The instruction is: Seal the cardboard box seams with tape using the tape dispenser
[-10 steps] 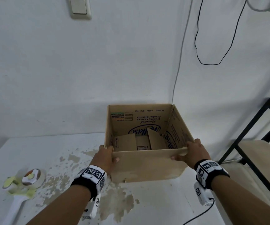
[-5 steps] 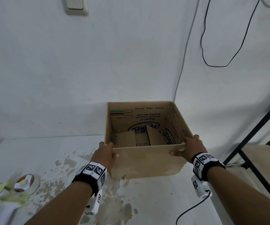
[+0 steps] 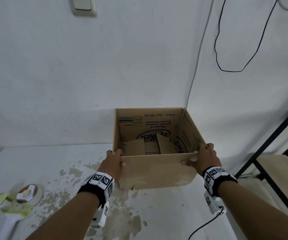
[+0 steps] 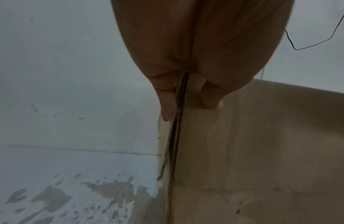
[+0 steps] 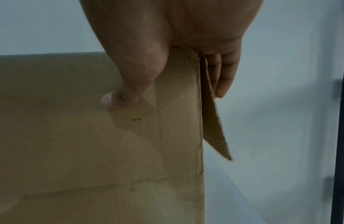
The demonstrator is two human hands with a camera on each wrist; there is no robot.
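Open cardboard box (image 3: 157, 170) on the table's (image 3: 35, 161) far right, gripped at its near corners by left hand (image 3: 112, 163) and right hand (image 3: 204, 158) (thumbs outside). Tape dispenser (image 3: 16, 201) lies at eight o'clock, well apart. Risk: the right corner's seemingly loose flap (image 5: 213, 118) may buckle, tilting the box.

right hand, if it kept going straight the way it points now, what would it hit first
Probably the white wall behind the open brown cardboard box; the right hand grips the box's near right corner, pointing along its right side. Depth is unclear.
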